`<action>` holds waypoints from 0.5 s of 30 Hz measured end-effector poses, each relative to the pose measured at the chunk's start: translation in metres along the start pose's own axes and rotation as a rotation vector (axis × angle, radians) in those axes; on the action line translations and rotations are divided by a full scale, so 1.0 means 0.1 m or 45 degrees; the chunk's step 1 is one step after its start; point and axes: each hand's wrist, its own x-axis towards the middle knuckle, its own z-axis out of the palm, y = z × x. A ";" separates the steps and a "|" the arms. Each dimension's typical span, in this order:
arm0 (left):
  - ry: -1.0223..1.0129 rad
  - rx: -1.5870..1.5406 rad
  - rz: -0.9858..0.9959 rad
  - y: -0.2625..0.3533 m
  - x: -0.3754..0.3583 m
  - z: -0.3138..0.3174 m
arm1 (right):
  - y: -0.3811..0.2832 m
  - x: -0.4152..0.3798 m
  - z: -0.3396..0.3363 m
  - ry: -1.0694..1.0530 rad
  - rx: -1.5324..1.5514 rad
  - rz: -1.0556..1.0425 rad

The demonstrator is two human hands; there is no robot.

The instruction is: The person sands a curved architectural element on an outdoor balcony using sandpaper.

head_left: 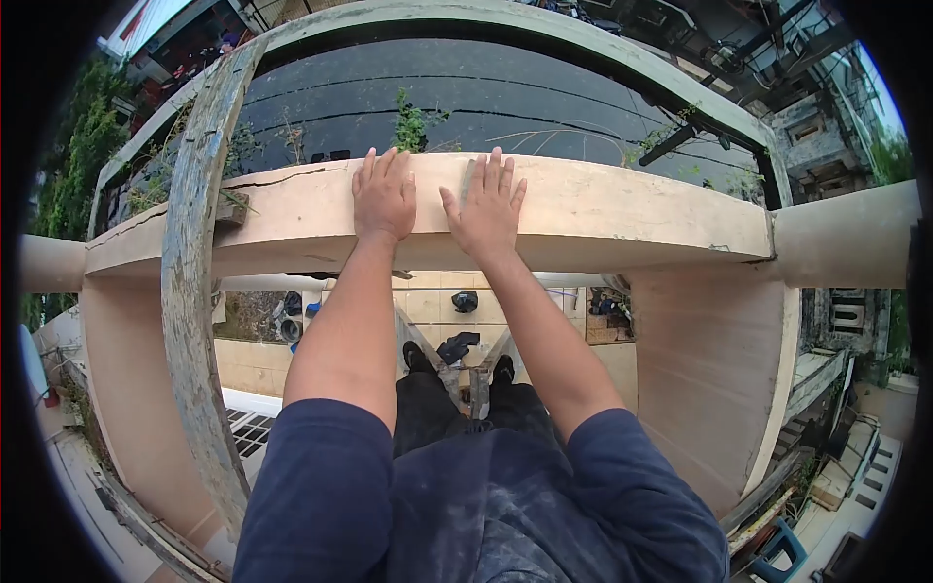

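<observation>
Both palms flat, fingers spread, nothing gripped: left hand [384, 197] and right hand [486, 207] press on the top face of the concrete beam [622, 214], side by side near its middle, fingertips close to the far edge. I read the feet as standing on a ladder [478, 374] below, though the view there is cramped. A weathered timber plank [190, 291] leans across the beam's left end. To do this well, I'd keep weight over the heels of both hands, away from the crack [282, 178] at left.
</observation>
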 end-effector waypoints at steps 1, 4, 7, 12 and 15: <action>0.007 0.015 -0.001 0.03 -0.01 -0.01 | 0.07 -0.01 -0.02 -0.065 -0.053 -0.013; -0.003 0.049 -0.020 0.07 0.01 -0.02 | 0.32 0.06 -0.16 -0.116 -0.063 -0.082; -0.012 0.048 -0.015 0.08 0.01 -0.06 | 0.76 0.08 -0.40 -0.181 -0.222 -0.020; -0.016 -0.001 -0.022 0.06 0.02 -0.06 | 0.54 0.14 -0.07 -0.102 -0.361 0.068; -0.007 0.017 -0.004 0.05 0.01 -0.06 | 0.28 0.01 -0.03 -0.126 0.006 -0.233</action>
